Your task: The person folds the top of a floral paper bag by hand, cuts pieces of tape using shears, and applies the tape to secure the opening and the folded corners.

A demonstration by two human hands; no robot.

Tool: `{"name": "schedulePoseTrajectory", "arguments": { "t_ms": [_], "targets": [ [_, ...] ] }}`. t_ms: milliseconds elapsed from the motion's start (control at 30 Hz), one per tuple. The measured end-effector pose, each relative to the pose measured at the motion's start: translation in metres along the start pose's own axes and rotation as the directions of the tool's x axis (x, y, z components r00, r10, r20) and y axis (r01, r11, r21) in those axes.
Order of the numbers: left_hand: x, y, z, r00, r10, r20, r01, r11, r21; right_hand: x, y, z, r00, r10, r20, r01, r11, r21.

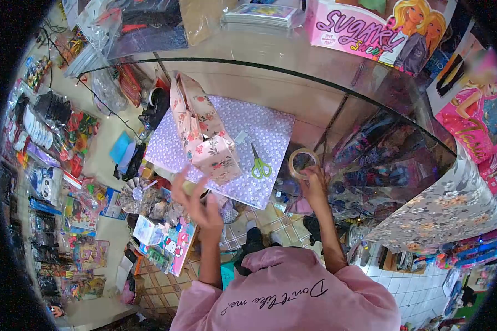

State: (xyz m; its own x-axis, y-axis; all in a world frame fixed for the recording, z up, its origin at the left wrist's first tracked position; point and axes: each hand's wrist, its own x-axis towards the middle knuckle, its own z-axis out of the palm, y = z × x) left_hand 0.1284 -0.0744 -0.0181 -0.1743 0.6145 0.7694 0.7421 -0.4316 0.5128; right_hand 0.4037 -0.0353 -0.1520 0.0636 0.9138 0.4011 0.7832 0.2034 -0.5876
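Left hand (196, 201): grip open, fingers spread, holding nothing, just off the near corner of the floral-wrapped box (204, 132). Box lies on lilac dotted paper (259, 129) on the glass table (364, 94). Green scissors (260, 164) at 3 o'clock of the box. Right hand (313, 185): grip closed on tape roll (302, 163), at 3 o'clock of the scissors. Judgement: press the loose fold flat with the left hand before pulling tape.
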Motion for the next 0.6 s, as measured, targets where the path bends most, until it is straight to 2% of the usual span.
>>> {"name": "schedulePoseTrajectory", "arguments": {
  "t_ms": [67,133,167,233,267,333,467,500,600],
  "targets": [
    [-0.013,0.017,0.012,0.991,0.045,0.127,-0.028,0.992,-0.127,0.000,-0.003,-0.001,1.000,-0.029,-0.012,0.029,0.999,0.017],
    [-0.020,0.024,0.033,0.953,0.066,0.294,0.020,0.959,-0.282,0.000,-0.004,0.001,1.000,-0.018,0.006,0.019,0.999,-0.033],
    [-0.026,0.026,0.045,0.944,0.025,0.329,0.086,0.944,-0.318,0.001,-0.005,0.001,1.000,-0.014,0.017,0.015,0.998,-0.058],
    [-0.037,0.023,0.068,0.916,-0.049,0.399,0.213,0.900,-0.381,0.005,-0.010,-0.004,0.997,-0.004,0.076,-0.009,0.986,0.165],
    [-0.041,0.018,0.076,0.907,-0.090,0.411,0.268,0.876,-0.400,0.006,-0.015,-0.008,0.994,-0.005,0.106,-0.024,0.962,0.273],
    [-0.047,0.009,0.086,0.883,-0.167,0.439,0.372,0.819,-0.436,0.005,-0.032,-0.022,0.990,-0.128,0.060,0.108,0.959,0.261],
    [-0.042,0.004,0.087,0.899,-0.119,0.421,0.309,0.854,-0.419,0.001,-0.060,-0.044,0.955,-0.297,0.009,0.287,0.930,0.230],
    [-0.041,0.002,0.087,0.901,-0.106,0.421,0.296,0.859,-0.418,-0.001,-0.061,-0.044,0.951,-0.305,0.054,0.282,0.924,0.259],
    [-0.037,0.001,0.081,0.881,-0.087,0.465,0.308,0.851,-0.425,-0.002,-0.067,-0.049,0.939,-0.340,0.061,0.309,0.907,0.286]
  ]
}}
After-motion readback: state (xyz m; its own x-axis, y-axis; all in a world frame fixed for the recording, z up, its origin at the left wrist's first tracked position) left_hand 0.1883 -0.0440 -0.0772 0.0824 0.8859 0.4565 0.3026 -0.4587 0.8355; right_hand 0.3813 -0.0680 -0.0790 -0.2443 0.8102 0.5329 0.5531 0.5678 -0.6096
